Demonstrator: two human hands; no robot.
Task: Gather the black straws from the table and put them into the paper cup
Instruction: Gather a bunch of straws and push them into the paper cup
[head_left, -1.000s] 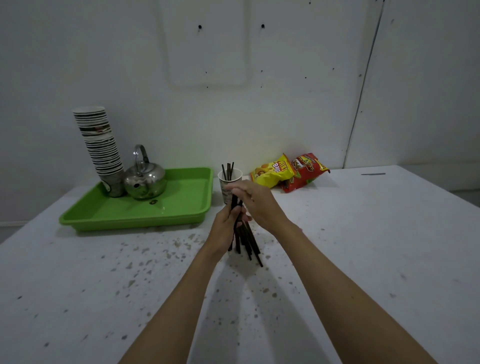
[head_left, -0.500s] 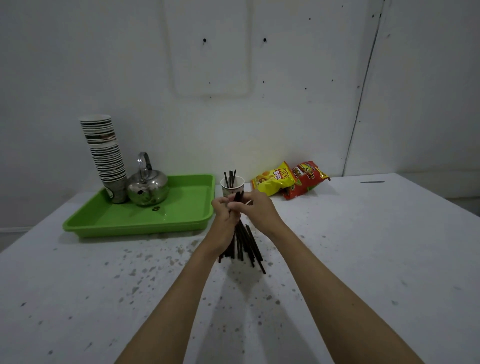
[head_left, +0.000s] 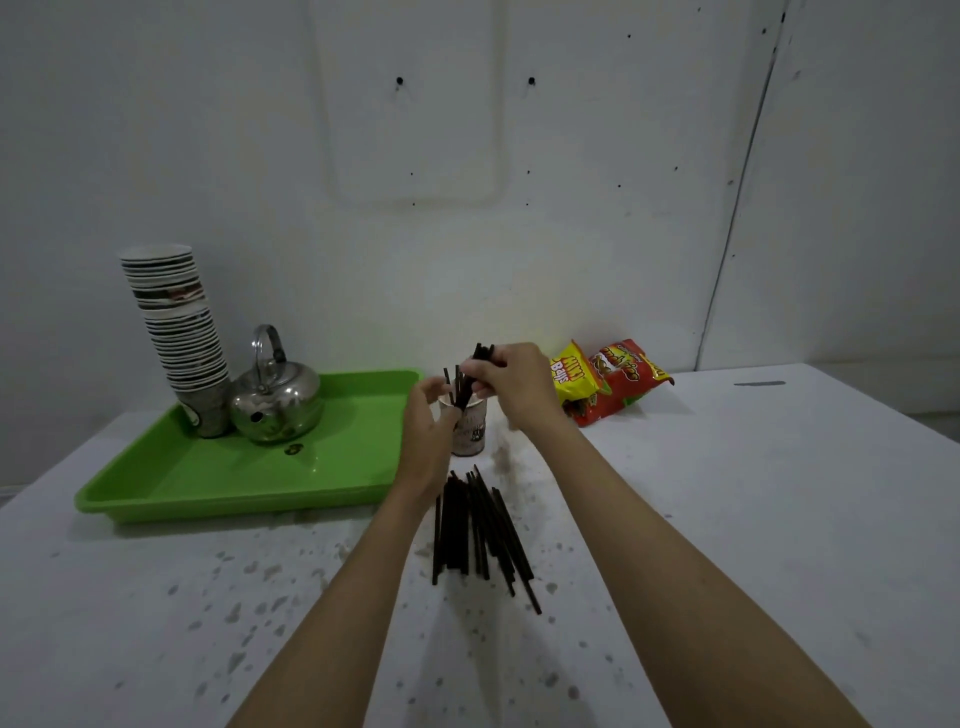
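A small printed paper cup (head_left: 471, 430) stands on the white table just right of the green tray, with a few black straws upright in it. My right hand (head_left: 511, 382) is above the cup, pinching a small bunch of black straws (head_left: 474, 376) whose lower ends reach into the cup's mouth. My left hand (head_left: 431, 431) is beside the cup's left rim, fingers spread, holding nothing I can make out. A loose pile of several black straws (head_left: 475, 525) lies flat on the table in front of the cup, between my forearms.
A green plastic tray (head_left: 218, 493) at the left holds a tall stack of paper cups (head_left: 174, 332) and a metal kettle (head_left: 275, 397). Two snack bags (head_left: 605, 382), yellow and red, lie by the wall right of the cup. The table is speckled with dark spots.
My right hand lifted a few straws from the pile and carried them up and forward over the cup. My left hand let go of them and moved to the cup's side.
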